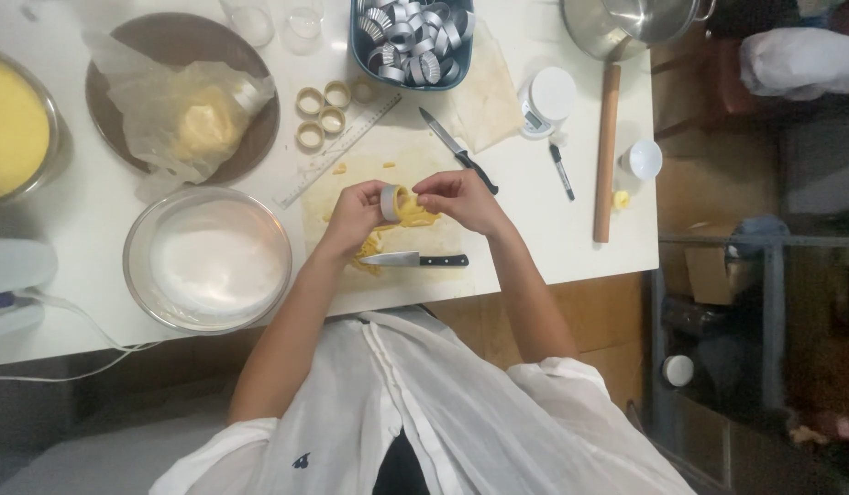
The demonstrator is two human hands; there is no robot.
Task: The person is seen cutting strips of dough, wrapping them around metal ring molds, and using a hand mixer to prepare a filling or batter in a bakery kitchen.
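I see the left hand (pixel 354 215) gripping a small metal tart ring (pixel 389 203) above the table's (pixel 553 238) front edge. The right hand (pixel 461 197) fingers pinch yellow dough (pixel 410 207) into the ring. A black-handled knife (pixel 415 259) lies just below, near the front edge.

My fingers (pixel 415 194) hide most of the small metal ring (pixel 389 203); the yellow bowl (pixel 12 124) is cut off at the left edge.

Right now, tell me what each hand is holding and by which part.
Both hold one small metal ring lined with yellow dough: the left hand grips its outer wall, and the right hand pinches the dough at the rim.
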